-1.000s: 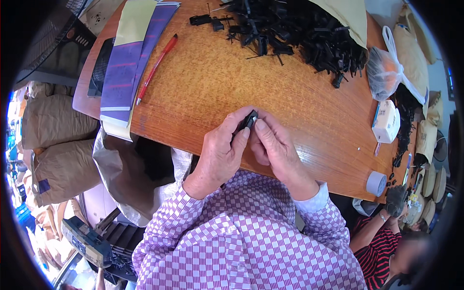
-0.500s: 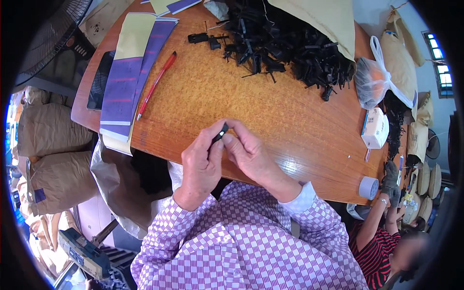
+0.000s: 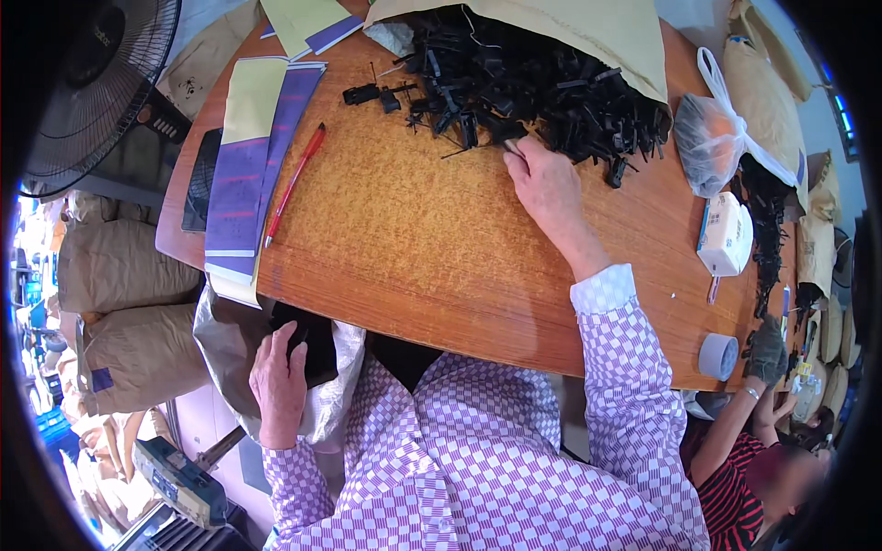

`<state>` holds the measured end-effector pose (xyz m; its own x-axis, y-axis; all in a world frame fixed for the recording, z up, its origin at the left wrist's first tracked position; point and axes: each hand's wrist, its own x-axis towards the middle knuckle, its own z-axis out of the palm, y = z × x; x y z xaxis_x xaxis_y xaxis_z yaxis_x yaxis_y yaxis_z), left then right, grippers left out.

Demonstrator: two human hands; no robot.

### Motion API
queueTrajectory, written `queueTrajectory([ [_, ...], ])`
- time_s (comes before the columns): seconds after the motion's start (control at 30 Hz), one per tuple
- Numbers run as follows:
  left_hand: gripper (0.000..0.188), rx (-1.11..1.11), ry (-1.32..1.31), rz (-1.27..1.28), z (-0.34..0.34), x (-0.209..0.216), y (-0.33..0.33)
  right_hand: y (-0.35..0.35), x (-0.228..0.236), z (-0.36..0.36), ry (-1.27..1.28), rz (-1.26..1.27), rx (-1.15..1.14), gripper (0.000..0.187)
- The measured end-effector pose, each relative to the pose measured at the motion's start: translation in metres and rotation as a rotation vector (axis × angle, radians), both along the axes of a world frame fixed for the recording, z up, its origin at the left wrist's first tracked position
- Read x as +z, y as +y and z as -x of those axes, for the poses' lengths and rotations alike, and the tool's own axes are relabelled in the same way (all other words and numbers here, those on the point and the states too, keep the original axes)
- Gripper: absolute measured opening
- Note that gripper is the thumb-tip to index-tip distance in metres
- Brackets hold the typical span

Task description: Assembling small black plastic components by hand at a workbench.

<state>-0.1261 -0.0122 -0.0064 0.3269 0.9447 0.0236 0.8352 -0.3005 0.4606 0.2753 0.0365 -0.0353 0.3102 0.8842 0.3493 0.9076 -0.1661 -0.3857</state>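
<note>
My right hand (image 3: 548, 195) reaches to the near edge of a heap of small black plastic parts (image 3: 542, 96). Its thumb and fingers pinch at a black plastic part there, its outline lost among the others. At the table's front left, below the edge, my left hand (image 3: 277, 381) hangs over the mouth of a pale sack (image 3: 220, 344) with a dark inside. The left fingers stretch out and stand apart; the dark behind them hides whether anything small lies there. The heap spills from a large paper sack (image 3: 616, 37) lying on the table (image 3: 395, 230).
Purple and yellow paper sheets (image 3: 234, 193), a red pen (image 3: 296, 184) and a dark phone (image 3: 198, 188) lie at left. A bagged bundle (image 3: 706, 138), tissue pack (image 3: 726, 234) and tape roll (image 3: 718, 356) line the right side. A fan (image 3: 101, 83) stands far left; a co-worker's gloved hand (image 3: 765, 349) is at right.
My hands, together over the table's front edge around a small black part, have separated. The right went forward to the heap; the left went down-left to the sack. The view shifted slightly.
</note>
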Motion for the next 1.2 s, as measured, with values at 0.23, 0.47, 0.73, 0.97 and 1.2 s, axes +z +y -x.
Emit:
queueTrajectory([
  [0.23,0.032,-0.026,-0.677,0.505,-0.078,0.021,0.01,-0.041,0.011,-0.01,0.825,0.068,0.008,0.02],
  [0.47,0.046,-0.017,-1.216,1.238,-0.189,0.011,0.03,-0.088,0.038,0.024,1.613,0.165,0.018,0.017],
  [0.73,0.034,0.021,-1.476,1.547,-0.205,-0.021,0.046,-0.102,0.034,0.052,1.549,0.228,0.053,0.017],
  [0.97,0.046,-0.035,-1.573,1.543,-0.192,-0.016,0.038,-0.113,0.027,0.066,0.955,0.116,0.259,0.01],
  [1.2,0.053,-0.18,-1.731,1.677,-0.172,-0.028,0.034,-0.125,0.021,0.067,1.016,0.225,0.366,0.009],
])
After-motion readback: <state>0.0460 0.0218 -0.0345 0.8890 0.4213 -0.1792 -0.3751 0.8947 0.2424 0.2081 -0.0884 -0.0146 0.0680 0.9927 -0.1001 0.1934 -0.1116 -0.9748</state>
